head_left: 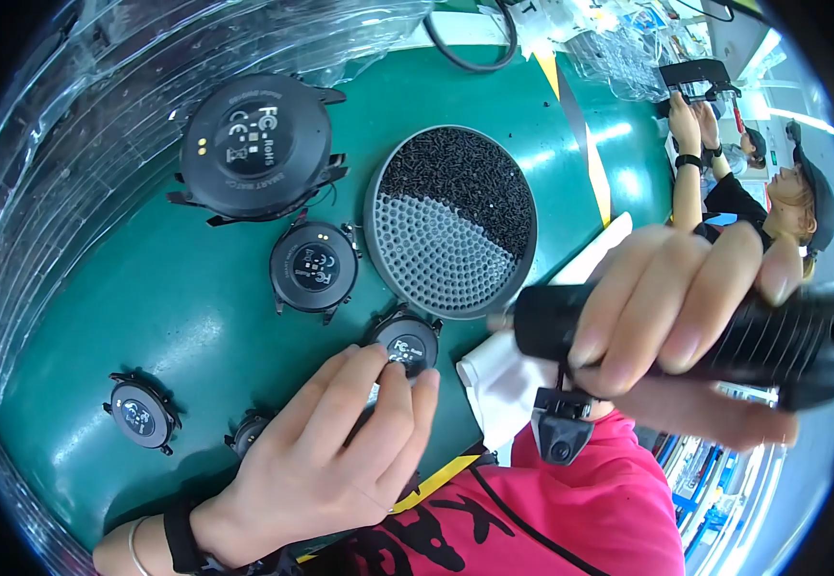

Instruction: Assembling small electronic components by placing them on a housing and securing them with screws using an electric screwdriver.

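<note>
My left hand [326,461] holds a round black smartwatch case [415,338] back side up on the green mat, fingertips pressed on it. In my right hand [676,307], fingers wrapped round, is a black electric screwdriver [546,322], its blurred tip pointing left and apart from the case. Between the hands and the far side stands a round grey screw dish [417,245] with many small holes; loose black screws [465,178] cover its far part. More watch cases lie back side up: a large-looking one [253,144], a middle one [314,267] and a left one [141,413].
One further watch case [247,434] is partly hidden by my left hand. Clear plastic trays [100,134] are stacked along the left. A white cloth [503,384] lies right of the dish. A small black camera-like device [563,432] shows below the screwdriver. A co-worker [791,197] is at the right.
</note>
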Motion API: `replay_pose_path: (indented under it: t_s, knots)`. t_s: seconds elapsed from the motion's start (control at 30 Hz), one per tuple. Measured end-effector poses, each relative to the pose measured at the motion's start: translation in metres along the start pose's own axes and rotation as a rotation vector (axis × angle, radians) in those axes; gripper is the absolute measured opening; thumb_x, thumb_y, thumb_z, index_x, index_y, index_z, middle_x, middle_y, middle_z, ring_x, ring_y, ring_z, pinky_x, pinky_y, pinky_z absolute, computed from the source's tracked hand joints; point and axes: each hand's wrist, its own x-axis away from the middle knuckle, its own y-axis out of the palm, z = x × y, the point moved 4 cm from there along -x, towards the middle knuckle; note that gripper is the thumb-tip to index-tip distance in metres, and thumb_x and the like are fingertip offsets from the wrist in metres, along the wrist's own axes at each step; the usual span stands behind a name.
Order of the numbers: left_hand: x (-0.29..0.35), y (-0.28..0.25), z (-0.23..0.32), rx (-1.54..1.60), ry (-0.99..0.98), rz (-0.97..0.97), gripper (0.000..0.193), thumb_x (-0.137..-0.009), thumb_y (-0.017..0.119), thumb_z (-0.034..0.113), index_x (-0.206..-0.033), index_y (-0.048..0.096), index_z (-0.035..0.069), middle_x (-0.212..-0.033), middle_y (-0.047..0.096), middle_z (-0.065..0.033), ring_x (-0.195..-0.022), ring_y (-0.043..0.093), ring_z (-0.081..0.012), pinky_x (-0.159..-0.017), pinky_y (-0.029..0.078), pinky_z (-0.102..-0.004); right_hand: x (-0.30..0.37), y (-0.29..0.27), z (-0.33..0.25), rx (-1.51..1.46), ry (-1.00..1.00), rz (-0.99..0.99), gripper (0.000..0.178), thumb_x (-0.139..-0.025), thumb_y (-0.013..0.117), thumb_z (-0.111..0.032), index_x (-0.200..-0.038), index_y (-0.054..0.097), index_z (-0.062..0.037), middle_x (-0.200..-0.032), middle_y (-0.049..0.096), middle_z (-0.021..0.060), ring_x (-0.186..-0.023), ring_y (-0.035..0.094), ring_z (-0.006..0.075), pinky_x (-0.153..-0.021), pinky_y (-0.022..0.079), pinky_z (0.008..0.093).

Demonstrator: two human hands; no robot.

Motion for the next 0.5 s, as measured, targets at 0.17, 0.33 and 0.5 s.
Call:
replay_pose_path:
  t_s: [0.17, 0.33, 0.5]
  knots:
    - [0.003, 0.001, -0.006, 0.018, -0.046, 0.004, 0.004, -0.082, 0.065, 0.001, -0.083, 0.062, -0.001, -0.111, 0.059, -0.0169, -0.101, 0.064, -0.0330, -0.079, 0.060, -0.0323, -0.001, -0.017, 0.010, 0.040, -0.009, -0.009, 0.090, -0.080, 0.063, -0.074, -0.125, 0.041, 0.0009, -0.085, 0.056, 0.0105, -0.053, 0.059, 0.0200, -0.044, 0.052, 0.0334]
    - [-0.001, -0.002, -0.008, 0.089, -0.086, 0.001, 0.006, -0.083, 0.065, 0.002, -0.086, 0.061, 0.000, -0.114, 0.059, -0.0196, -0.102, 0.065, -0.0336, -0.080, 0.060, -0.0340, -0.004, 0.011, 0.008, 0.008, 0.048, 0.348, 0.090, -0.082, 0.062, -0.074, -0.129, 0.040, -0.0005, -0.087, 0.055, 0.0120, -0.056, 0.060, 0.0220, -0.047, 0.053, 0.0366]
    - [-0.004, -0.004, -0.013, 0.128, -0.104, -0.008, 0.005, -0.085, 0.062, 0.003, -0.089, 0.061, -0.001, -0.118, 0.060, -0.0218, -0.103, 0.065, -0.0345, -0.083, 0.059, -0.0352, -0.008, 0.005, 0.008, 0.024, 0.036, 0.220, 0.090, -0.082, 0.063, -0.073, -0.130, 0.040, 0.0002, -0.087, 0.055, 0.0117, -0.056, 0.060, 0.0213, -0.047, 0.053, 0.0360]
